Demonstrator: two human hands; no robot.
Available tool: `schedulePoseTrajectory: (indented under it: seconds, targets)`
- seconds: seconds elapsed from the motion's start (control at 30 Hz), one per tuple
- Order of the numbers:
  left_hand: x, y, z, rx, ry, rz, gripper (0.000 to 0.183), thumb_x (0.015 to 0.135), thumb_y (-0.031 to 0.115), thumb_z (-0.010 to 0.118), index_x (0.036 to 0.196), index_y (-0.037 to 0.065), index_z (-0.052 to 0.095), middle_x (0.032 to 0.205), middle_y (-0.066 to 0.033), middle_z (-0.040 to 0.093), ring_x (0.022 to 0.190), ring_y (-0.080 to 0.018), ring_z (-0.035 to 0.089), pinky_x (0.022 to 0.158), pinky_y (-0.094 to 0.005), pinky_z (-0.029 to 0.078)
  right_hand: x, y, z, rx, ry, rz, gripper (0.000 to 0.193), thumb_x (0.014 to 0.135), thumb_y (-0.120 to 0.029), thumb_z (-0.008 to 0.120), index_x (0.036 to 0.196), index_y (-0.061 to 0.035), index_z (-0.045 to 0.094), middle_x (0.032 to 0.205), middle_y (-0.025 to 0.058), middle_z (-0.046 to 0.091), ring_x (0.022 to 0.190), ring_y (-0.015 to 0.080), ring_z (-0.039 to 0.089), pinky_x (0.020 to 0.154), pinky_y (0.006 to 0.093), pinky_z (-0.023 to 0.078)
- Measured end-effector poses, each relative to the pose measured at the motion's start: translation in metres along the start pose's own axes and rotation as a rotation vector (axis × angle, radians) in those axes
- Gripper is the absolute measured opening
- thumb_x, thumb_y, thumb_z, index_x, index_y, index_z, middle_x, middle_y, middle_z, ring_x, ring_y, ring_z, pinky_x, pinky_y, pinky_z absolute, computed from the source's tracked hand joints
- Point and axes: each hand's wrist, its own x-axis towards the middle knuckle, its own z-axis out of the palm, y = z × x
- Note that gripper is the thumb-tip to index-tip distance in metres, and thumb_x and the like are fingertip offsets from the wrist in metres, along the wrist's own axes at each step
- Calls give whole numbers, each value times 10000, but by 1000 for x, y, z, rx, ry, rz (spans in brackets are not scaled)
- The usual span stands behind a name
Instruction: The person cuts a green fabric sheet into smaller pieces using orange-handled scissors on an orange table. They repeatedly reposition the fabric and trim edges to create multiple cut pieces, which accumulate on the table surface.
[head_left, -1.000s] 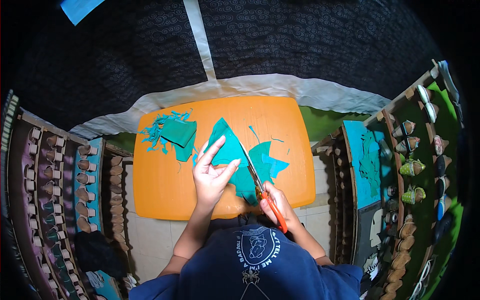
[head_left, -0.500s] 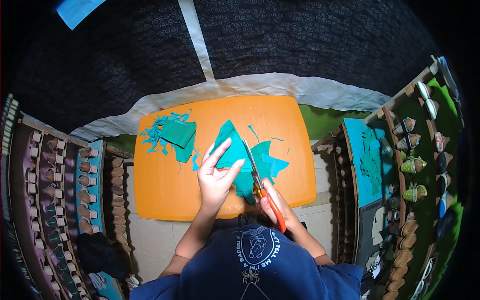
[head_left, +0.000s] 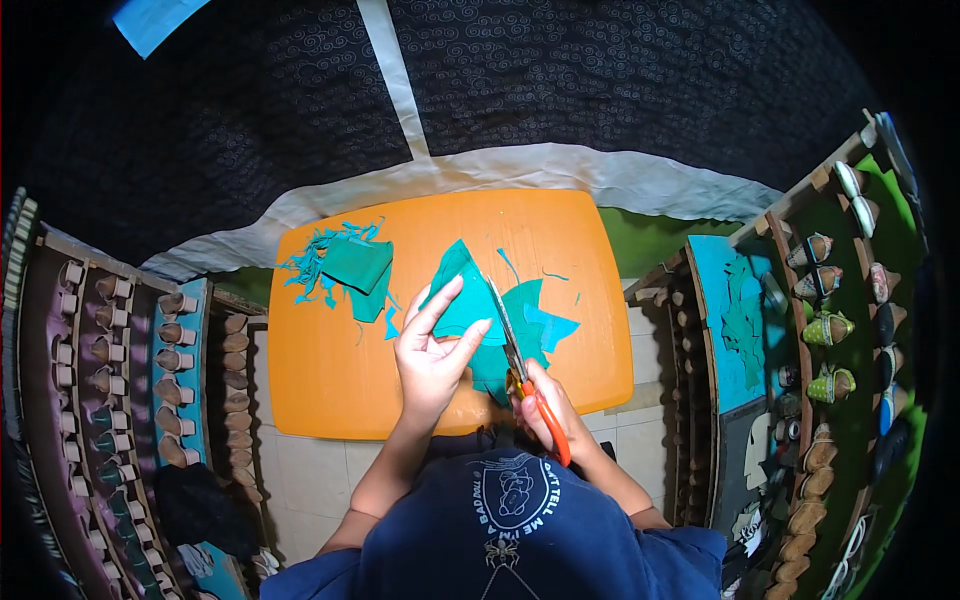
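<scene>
One green cloth [head_left: 463,297] is held by the left hand [head_left: 428,355]; scissors [head_left: 516,364], crossing the table's near edge [head_left: 350,433], by the right hand [head_left: 556,398].

head view | head-worn fisheye | facing down | near, above table [head_left: 325,390]

Racks [head_left: 199,375] flank an orange table [head_left: 320,370] over pale tiles [head_left: 310,480], dark patterned cloth [head_left: 600,90] beyond

Scissors [head_left: 516,366]: grey metal blades, dull sheen; smooth orange plastic handles
Green piece [head_left: 474,298]: matt cloth, smooth-faced
Cuttings [head_left: 312,262]: rough-edged strips of matt cloth
Desk [head_left: 330,385]: smooth orange top, plastic in look, faintly glossy
Backdrop curtain [head_left: 620,90]: black cloth, pale swirl print, matt
T-shirt [head_left: 415,520]: navy cloth, matt
Floor tiles [head_left: 318,490]: pale, smooth
</scene>
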Motion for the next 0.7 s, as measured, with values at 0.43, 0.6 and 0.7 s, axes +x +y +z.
schedulePoseTrajectory:
  seconds: [0.43,0.6,0.7]
  targets:
    - [-3,5,-3,12,1,-28,492,712,-151,604,1176,-60,472,1192,-90,381,1034,-189,520,847,-281,492,0,1,0,5,8,8,481,838,-509,480,783,-49,352,583,20,310,522,101,297,467,274,262]
    - [-4,10,-4,28,-21,-74,494,708,-154,606,1174,-63,471,1185,-89,385,1034,-190,521,850,-280,496,1,1,-2,-55,1,-21,481,844,-506,468,815,-42,347,597,41,332,533,127,314,480,291,277]
    - [-7,4,-4,12,-31,-71,497,705,-138,625,1173,-67,474,1198,-100,391,1017,-164,524,758,-224,531,2,-1,-1,-61,7,-26,477,847,-500,466,830,-39,341,606,54,341,540,144,322,489,302,285]
